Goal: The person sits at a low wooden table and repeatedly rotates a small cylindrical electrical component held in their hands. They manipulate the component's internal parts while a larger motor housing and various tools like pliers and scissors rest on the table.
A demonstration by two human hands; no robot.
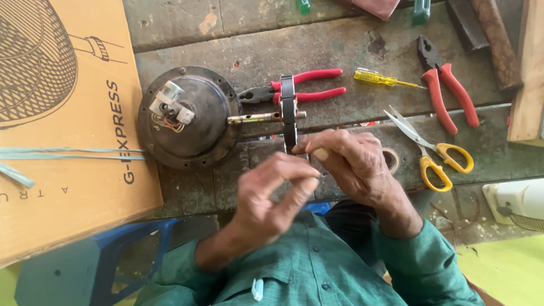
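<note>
A round dark fan motor housing (pixel 198 122) lies on the worn bench, with a white wire connector (pixel 168 102) on top and a brass shaft (pixel 255 118) sticking out to the right. A black ring-shaped stator (pixel 288 96) sits upright on that shaft. My right hand (pixel 354 164) reaches in from the right, its fingertips closed on the ring's lower edge. Just below it, my left hand (pixel 272 195) has thumb and fingers pinched together, and I see nothing between them. Both sleeves are green.
Red-handled pliers (pixel 309 85) lie behind the stator. To the right are a yellow screwdriver (pixel 374 78), a second pair of red pliers (pixel 447 96) and yellow-handled scissors (pixel 433 153). A cardboard box (pixel 68 181) fills the left. A blue stool (pixel 113 255) stands below the bench.
</note>
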